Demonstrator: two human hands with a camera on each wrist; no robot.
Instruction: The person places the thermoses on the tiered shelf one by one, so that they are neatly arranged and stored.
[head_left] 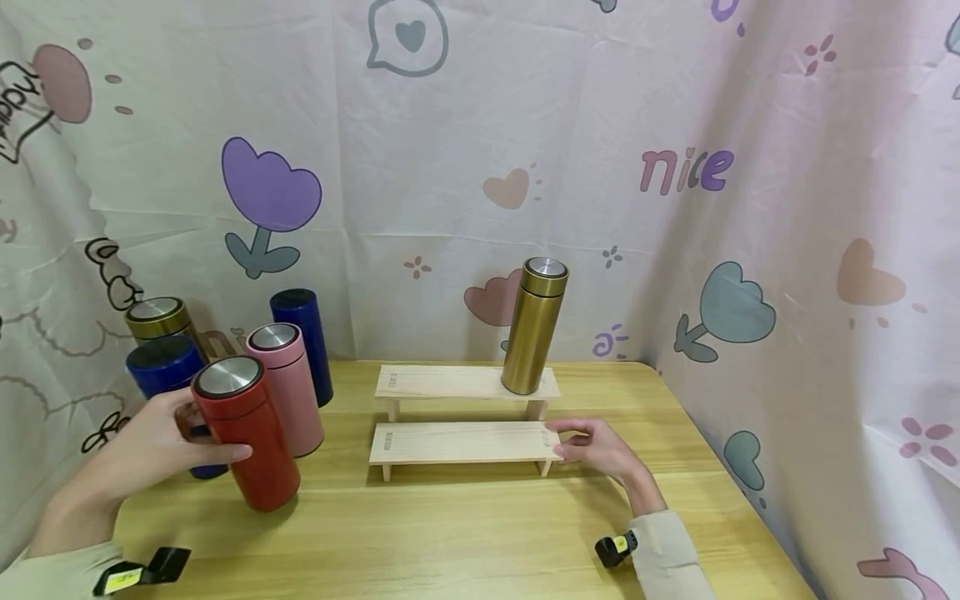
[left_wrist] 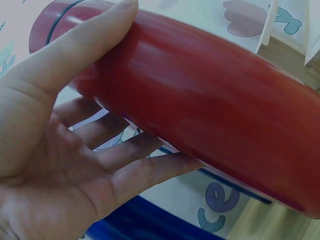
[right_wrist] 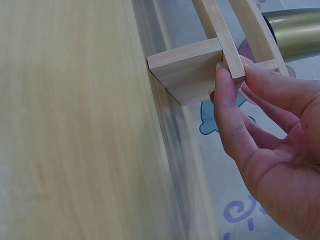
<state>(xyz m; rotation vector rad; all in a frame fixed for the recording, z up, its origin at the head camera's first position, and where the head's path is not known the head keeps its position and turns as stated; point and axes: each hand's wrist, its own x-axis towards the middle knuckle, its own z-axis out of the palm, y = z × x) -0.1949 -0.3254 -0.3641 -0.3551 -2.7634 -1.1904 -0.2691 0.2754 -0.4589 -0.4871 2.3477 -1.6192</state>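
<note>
My left hand (head_left: 153,442) grips a red thermos (head_left: 251,442) with a steel-topped lid, tilted in the head view. In the left wrist view the thumb lies across the thermos near its lid, with the fingers along the other side. At the right end of the lower step of a two-step wooden rack (head_left: 465,442), my right hand (head_left: 596,450) pinches the board's edge between thumb and fingers; the right wrist view shows this pinch close up. On the rack's upper step stands a gold thermos (head_left: 534,333).
Behind the red thermos stand a pink thermos (head_left: 288,392), a slim blue bottle (head_left: 303,342), a wider blue bottle (head_left: 161,362) and another gold thermos (head_left: 157,312). A printed curtain (head_left: 450,167) hangs behind and beside the wooden table (head_left: 420,542).
</note>
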